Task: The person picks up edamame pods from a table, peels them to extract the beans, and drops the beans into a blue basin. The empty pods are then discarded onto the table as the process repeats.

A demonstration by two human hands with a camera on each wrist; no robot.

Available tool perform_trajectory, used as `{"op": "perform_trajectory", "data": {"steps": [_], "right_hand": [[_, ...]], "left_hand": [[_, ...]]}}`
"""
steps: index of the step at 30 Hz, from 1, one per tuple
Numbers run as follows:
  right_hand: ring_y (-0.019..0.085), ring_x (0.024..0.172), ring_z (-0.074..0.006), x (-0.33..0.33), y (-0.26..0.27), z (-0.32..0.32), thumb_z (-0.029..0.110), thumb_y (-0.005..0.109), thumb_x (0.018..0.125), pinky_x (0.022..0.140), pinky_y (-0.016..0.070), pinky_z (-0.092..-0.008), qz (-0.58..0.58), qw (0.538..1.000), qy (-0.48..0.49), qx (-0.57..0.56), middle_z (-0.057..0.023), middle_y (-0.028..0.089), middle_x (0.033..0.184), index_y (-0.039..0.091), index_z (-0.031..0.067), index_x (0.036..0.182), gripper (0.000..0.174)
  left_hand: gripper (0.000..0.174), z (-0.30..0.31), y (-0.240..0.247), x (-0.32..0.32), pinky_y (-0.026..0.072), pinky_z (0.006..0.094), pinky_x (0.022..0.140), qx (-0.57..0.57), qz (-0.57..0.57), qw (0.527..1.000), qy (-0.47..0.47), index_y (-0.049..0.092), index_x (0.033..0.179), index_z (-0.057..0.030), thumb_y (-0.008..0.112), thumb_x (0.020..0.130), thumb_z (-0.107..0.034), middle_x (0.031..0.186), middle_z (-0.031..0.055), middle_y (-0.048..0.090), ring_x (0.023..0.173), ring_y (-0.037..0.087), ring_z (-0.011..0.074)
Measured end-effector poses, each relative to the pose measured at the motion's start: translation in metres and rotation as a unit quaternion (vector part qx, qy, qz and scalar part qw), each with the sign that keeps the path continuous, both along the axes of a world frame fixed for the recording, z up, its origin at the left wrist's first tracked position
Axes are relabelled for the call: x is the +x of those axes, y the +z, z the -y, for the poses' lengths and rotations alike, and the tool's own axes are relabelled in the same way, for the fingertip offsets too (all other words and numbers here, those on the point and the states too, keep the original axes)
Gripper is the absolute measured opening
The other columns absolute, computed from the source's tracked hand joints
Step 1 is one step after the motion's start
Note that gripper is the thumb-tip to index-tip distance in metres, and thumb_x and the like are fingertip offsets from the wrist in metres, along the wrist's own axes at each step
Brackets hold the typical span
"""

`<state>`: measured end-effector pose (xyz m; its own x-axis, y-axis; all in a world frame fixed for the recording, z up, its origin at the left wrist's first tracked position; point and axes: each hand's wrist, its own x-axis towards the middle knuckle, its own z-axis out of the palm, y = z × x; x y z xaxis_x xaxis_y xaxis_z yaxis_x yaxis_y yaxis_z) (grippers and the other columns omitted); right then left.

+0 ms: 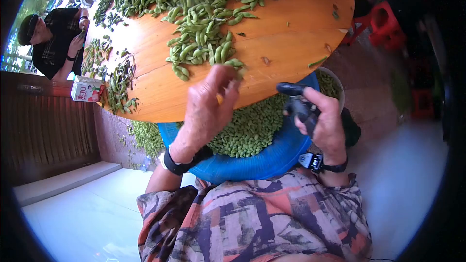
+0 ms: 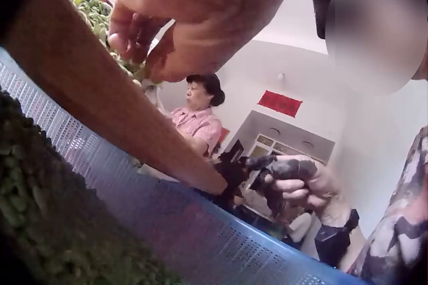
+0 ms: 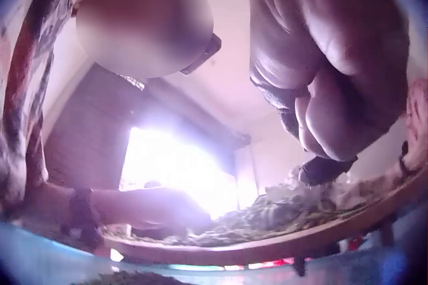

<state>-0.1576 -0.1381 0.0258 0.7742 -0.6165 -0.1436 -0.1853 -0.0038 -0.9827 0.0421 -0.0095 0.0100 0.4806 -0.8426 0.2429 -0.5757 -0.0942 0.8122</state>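
My left hand (image 1: 208, 104) reaches over the near edge of the wooden table (image 1: 276, 34). Its thumb and fingers pinch a green soybean pod (image 1: 241, 69), blurred and partly hidden by the fingertips. Just beyond lies a heap of pods (image 1: 201, 34). To the right, my right hand (image 1: 326, 121) hovers above the rim of a blue basket (image 1: 242, 167). Black coverings (image 1: 291, 89) wrap its thumb and fingers, which are loosely curled with a gap between; nothing shows in its grasp. Shelled green beans (image 1: 247, 133) fill the basket below both hands.
A drink carton (image 1: 87, 89) stands at the table's left edge, near a person (image 1: 56, 43) seated across. More beans (image 1: 147, 136) lie on the floor at left. A pale tub (image 1: 335, 85) and red stools (image 1: 386, 26) are at right. Another person (image 2: 196, 118) sits behind the right hand.
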Motion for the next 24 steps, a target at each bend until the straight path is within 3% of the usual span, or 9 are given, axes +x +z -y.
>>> {"op": "perform_trajectory", "data": {"steps": [1,6,8,14,18,20,21,23,24], "right_hand": [[0.052,0.060,-0.0041,0.007,-0.002,-0.002,-0.002,0.050,0.082,0.055,0.0405,-0.0200,-0.007,0.999,0.021,0.024,0.0017,0.060,0.069,0.065,0.0045,0.123,0.044],[0.049,0.055,-0.0017,0.015,-0.020,-0.010,0.004,0.050,0.090,0.047,0.0376,-0.0200,0.043,0.978,0.056,0.198,0.0035,0.054,0.063,0.063,0.0029,0.090,0.013],[0.047,0.053,-0.0024,0.012,-0.022,-0.010,0.009,0.049,0.095,0.045,0.0357,-0.0191,0.051,0.973,0.068,0.213,0.0035,0.052,0.065,0.063,-0.0005,0.097,0.017],[0.046,0.053,-0.0023,0.013,-0.024,-0.014,0.011,0.051,0.094,0.045,0.0349,-0.0189,0.046,0.991,0.050,0.118,0.0046,0.051,0.065,0.063,-0.0006,0.098,0.017],[0.046,0.053,-0.0018,0.011,-0.026,-0.012,0.016,0.054,0.093,0.046,0.0347,-0.0191,0.049,0.987,0.038,0.146,0.0049,0.051,0.064,0.064,0.0013,0.098,0.019],[0.045,0.053,-0.0016,0.008,-0.033,-0.007,0.021,0.054,0.094,0.045,0.0337,-0.0186,0.096,0.967,0.062,0.226,0.0047,0.050,0.063,0.063,0.0002,0.102,0.024],[0.044,0.053,-0.0015,0.007,-0.036,-0.005,0.027,0.055,0.096,0.044,0.0326,-0.0181,0.144,0.938,0.086,0.303,0.0046,0.049,0.062,0.063,-0.0009,0.106,0.031],[0.042,0.052,-0.0012,0.007,-0.042,-0.003,0.032,0.054,0.096,0.044,0.0316,-0.0177,0.151,0.924,0.092,0.340,0.0044,0.048,0.062,0.061,-0.0022,0.110,0.038],[0.041,0.052,-0.0010,0.007,-0.043,-0.003,0.037,0.054,0.096,0.043,0.0305,-0.0172,0.158,0.908,0.100,0.376,0.0042,0.048,0.062,0.060,-0.0034,0.113,0.044]], "left_hand": [[0.012,-0.004,0.001,-0.010,0.0511,0.0278,0.066,0.036,-0.167,0.985,-0.034,0.057,0.098,0.0007,0.063,0.088,0.001,0.085,0.0095,0.064,0.075,0.066,0.0156],[0.010,-0.013,-0.019,-0.034,0.0492,0.0216,0.063,-0.020,-0.341,0.936,-0.088,0.058,0.099,0.0008,0.062,0.090,0.003,0.080,0.0022,0.063,0.071,0.060,0.0061],[0.011,-0.012,-0.019,-0.037,0.0473,0.0210,0.059,-0.044,-0.434,0.898,-0.057,0.060,0.098,0.0001,0.065,0.089,0.003,0.079,0.0023,0.063,0.070,0.058,0.0045],[0.010,-0.011,-0.026,-0.035,0.0465,0.0221,0.055,-0.031,-0.153,0.986,-0.059,0.063,0.093,-0.0010,0.069,0.085,0.002,0.078,0.0015,0.064,0.063,0.058,0.0071],[0.012,-0.012,-0.024,-0.037,0.0479,0.0228,0.055,-0.016,-0.175,0.983,-0.049,0.061,0.093,-0.0019,0.070,0.085,0.002,0.076,0.0034,0.065,0.060,0.060,0.0107],[0.013,-0.010,-0.020,-0.038,0.0493,0.0237,0.053,-0.048,-0.492,0.867,-0.066,0.057,0.094,-0.0028,0.069,0.088,-0.002,0.075,0.0066,0.065,0.060,0.062,0.0140],[0.013,-0.008,-0.022,-0.038,0.0493,0.0237,0.053,-0.047,-0.493,0.866,-0.067,0.057,0.094,-0.0028,0.069,0.088,-0.002,0.075,0.0066,0.065,0.060,0.062,0.0140],[0.013,-0.004,-0.030,-0.040,0.0506,0.0245,0.051,-0.081,-0.718,0.675,-0.151,0.054,0.096,-0.0034,0.066,0.091,-0.005,0.075,0.0092,0.065,0.060,0.063,0.0158],[0.012,-0.005,-0.033,-0.043,0.0498,0.0248,0.050,-0.098,-0.730,0.657,-0.164,0.053,0.098,-0.0032,0.063,0.093,-0.006,0.075,0.0100,0.065,0.059,0.063,0.0162]]}}
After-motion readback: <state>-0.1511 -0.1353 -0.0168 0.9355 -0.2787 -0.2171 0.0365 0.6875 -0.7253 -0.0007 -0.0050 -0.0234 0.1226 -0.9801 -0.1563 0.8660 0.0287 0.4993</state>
